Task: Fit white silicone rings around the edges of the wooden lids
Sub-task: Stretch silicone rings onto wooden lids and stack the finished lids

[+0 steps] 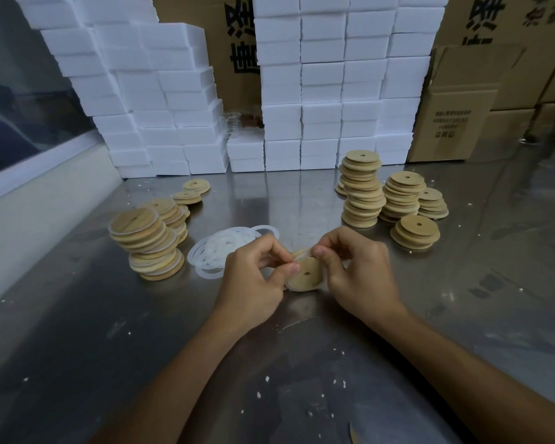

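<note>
Wooden lid (305, 274) round, centre hole, white silicone ring (289, 287) hugging edge.

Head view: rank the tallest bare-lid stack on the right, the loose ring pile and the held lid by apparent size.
1. Tallest bare-lid stack.
2. Loose ring pile, partly hidden by the left hand, so this rank against the stack is unsure.
3. Held lid, smallest.
</note>
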Tool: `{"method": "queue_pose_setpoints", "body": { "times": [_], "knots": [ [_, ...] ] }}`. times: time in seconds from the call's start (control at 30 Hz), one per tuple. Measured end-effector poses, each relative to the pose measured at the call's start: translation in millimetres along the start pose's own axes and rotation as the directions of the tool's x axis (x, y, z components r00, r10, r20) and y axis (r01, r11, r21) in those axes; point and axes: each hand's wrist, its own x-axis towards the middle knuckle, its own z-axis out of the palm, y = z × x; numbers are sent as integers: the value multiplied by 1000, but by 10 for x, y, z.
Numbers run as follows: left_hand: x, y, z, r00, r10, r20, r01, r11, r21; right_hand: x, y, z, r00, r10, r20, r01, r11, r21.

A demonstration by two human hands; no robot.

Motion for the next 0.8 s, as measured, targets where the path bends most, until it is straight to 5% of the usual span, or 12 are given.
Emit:
{"method": "queue_pose_setpoints", "body": {
  "times": [0.8],
  "knots": [
    [-3, -30, -2, 976, -215, -14, 207, 952, -224, 27, 125, 6, 971, 208, 117, -229, 952, 204]
  ]
}}
